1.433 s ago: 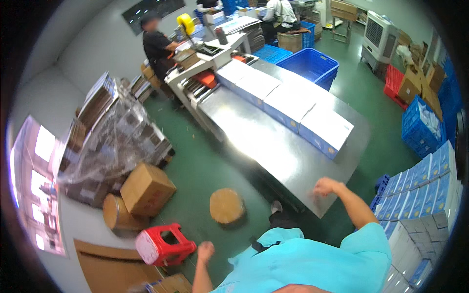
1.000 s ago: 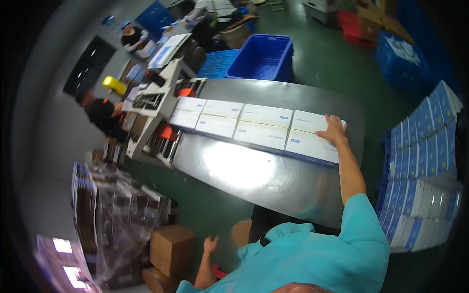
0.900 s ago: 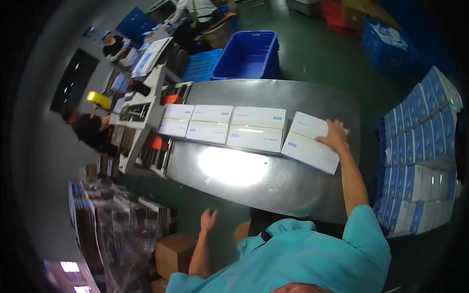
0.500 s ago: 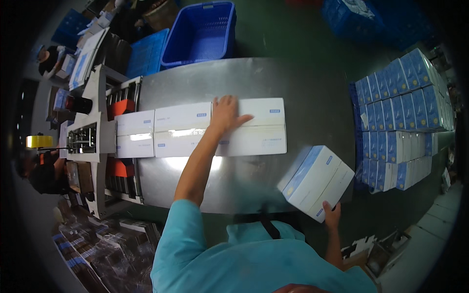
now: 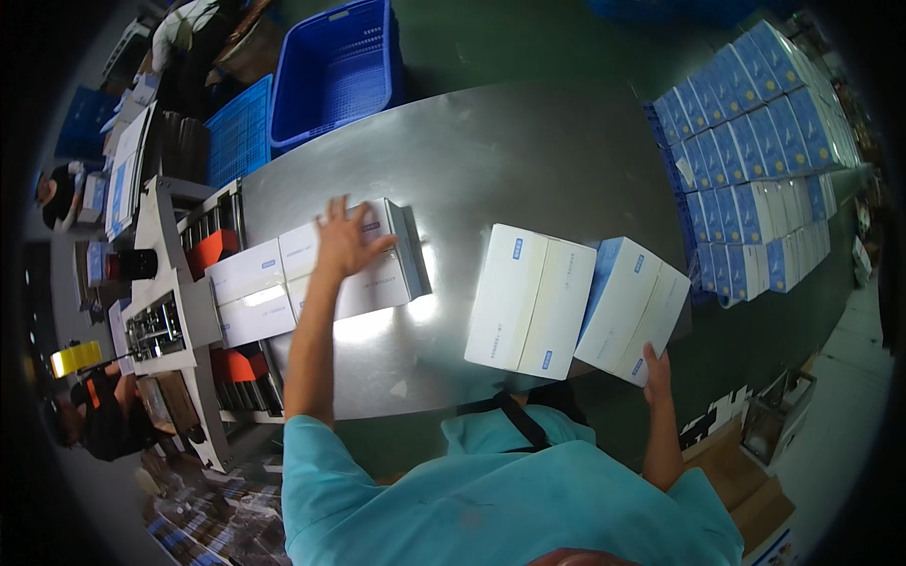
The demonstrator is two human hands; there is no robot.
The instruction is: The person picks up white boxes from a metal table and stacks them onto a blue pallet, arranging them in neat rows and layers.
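My left hand lies with fingers spread on top of the end box of a row of white cartons. A clear shiny strip runs along part of this row. My right hand grips the near right corner of a white-and-blue carton, held at a slant with its blue side to the left. Next to it, on the table, is another white carton set crosswise, with small blue labels. Neither hand touches that one. The fingers under the right-hand carton are hidden.
The row runs across a metal table into a roller machine with orange blocks and a yellow tape roll. Stacked blue-and-white cartons stand at right. A blue basket is beyond the table. Other people work at left.
My view has shifted. My left hand and the row's right end are further left. A separate carton now sits crosswise between the row and the right-hand carton, which is turned more upright.
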